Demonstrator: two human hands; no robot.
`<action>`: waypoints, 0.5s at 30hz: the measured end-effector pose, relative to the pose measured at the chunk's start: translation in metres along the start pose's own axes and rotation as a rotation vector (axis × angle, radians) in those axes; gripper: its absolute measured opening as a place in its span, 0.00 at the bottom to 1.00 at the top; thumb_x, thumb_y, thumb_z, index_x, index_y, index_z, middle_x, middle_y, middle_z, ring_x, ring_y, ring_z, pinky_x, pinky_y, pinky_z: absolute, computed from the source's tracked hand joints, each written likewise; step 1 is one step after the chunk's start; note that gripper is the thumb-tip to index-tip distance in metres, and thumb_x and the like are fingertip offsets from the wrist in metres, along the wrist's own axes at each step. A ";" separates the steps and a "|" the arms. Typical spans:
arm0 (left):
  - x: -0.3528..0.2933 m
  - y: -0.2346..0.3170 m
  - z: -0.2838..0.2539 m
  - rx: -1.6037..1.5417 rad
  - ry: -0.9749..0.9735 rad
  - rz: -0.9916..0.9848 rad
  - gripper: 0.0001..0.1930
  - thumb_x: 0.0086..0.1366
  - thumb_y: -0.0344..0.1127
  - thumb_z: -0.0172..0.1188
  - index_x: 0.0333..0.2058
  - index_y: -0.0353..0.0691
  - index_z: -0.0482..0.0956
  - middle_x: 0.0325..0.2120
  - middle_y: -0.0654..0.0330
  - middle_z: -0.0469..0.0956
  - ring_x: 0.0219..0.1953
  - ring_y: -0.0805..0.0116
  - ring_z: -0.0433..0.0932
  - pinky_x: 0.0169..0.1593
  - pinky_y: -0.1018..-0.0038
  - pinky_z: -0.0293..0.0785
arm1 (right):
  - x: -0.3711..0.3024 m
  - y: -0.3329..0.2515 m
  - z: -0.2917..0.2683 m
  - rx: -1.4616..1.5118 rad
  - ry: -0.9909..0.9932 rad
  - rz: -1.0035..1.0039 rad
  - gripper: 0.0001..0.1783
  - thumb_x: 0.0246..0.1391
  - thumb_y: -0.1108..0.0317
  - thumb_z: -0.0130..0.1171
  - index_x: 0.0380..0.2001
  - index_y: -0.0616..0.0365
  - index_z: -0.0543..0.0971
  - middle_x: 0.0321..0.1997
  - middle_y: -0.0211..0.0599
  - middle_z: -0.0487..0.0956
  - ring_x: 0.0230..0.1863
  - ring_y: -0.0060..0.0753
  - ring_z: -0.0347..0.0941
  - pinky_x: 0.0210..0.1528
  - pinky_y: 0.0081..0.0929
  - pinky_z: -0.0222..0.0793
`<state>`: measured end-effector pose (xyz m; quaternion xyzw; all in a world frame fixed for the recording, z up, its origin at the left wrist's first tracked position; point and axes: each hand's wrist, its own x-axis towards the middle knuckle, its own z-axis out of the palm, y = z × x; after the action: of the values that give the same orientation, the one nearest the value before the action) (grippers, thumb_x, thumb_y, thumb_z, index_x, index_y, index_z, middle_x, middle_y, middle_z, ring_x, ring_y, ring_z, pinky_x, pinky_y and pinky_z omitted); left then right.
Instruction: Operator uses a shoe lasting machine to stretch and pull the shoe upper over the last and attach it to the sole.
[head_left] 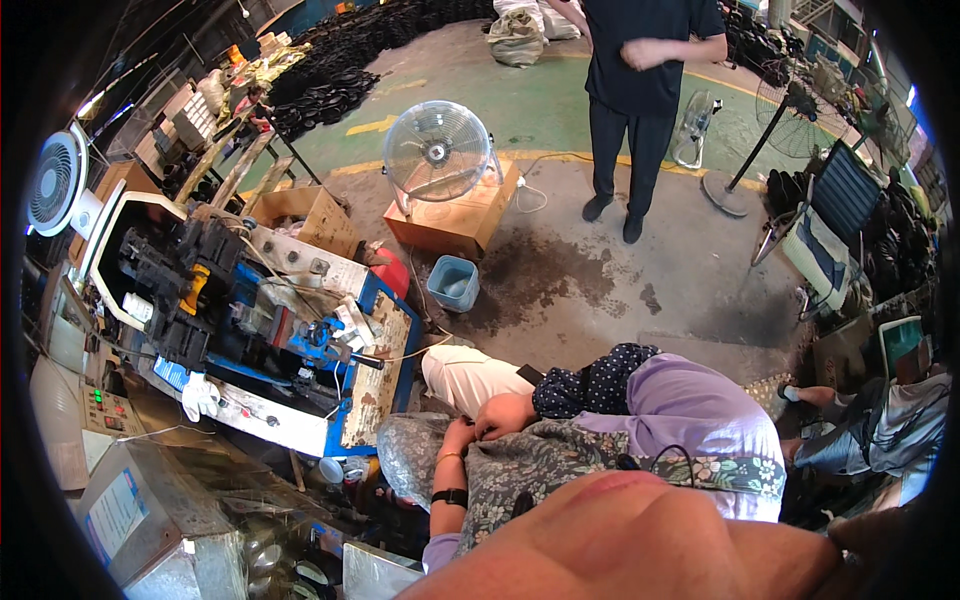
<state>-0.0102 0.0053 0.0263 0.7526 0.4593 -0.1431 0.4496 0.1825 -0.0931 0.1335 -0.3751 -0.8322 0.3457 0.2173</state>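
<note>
Both my hands meet over my lap, against a dark floral apron (520,460). My left hand (457,437), with a bracelet and a black watch (452,497) on its arm, has its fingers curled in. From the right, my right hand (504,414) reaches across in a dark sleeve cover with white dots (590,387), and its fingers are bent against the left ones. Whatever lies between the fingertips is too small and shaded to make out. Left of my knees stands a machine with a worn, blue-edged table (380,375); neither hand touches it.
A round fan (437,152) stands on a cardboard box (450,226), near a blue bucket (453,284). Ahead stands a person in dark clothes (640,110). White gloves (200,397) hang on the machine's edge. At right are a chair (820,260) and another seated person (880,425).
</note>
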 end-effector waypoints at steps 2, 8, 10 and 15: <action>-0.001 0.001 0.000 -0.004 0.020 0.019 0.31 0.50 0.50 0.66 0.46 0.30 0.77 0.44 0.39 0.78 0.48 0.45 0.78 0.47 0.61 0.72 | 0.000 -0.002 -0.001 -0.008 0.009 -0.001 0.12 0.52 0.59 0.59 0.37 0.51 0.83 0.37 0.42 0.81 0.40 0.50 0.76 0.42 0.42 0.70; 0.001 -0.001 0.002 -0.039 0.040 0.008 0.29 0.49 0.50 0.67 0.43 0.30 0.78 0.39 0.41 0.81 0.44 0.49 0.81 0.43 0.62 0.74 | 0.001 -0.003 -0.003 -0.025 -0.021 0.023 0.12 0.52 0.59 0.59 0.37 0.51 0.83 0.36 0.42 0.82 0.39 0.49 0.76 0.42 0.42 0.71; 0.002 -0.003 0.002 -0.039 0.033 -0.006 0.29 0.50 0.50 0.66 0.43 0.30 0.78 0.37 0.41 0.81 0.42 0.50 0.81 0.42 0.62 0.74 | 0.001 -0.002 -0.002 -0.025 -0.030 0.031 0.12 0.52 0.59 0.59 0.37 0.51 0.83 0.36 0.42 0.82 0.39 0.49 0.76 0.42 0.42 0.71; 0.002 -0.004 0.002 0.038 0.094 0.090 0.30 0.50 0.52 0.65 0.43 0.30 0.79 0.36 0.41 0.81 0.42 0.49 0.82 0.43 0.61 0.74 | 0.002 0.001 -0.001 -0.005 -0.011 -0.020 0.12 0.52 0.59 0.60 0.37 0.51 0.83 0.36 0.41 0.82 0.39 0.49 0.77 0.41 0.42 0.71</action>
<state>-0.0123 0.0058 0.0215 0.7868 0.4427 -0.0960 0.4192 0.1818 -0.0905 0.1335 -0.3656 -0.8380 0.3433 0.2153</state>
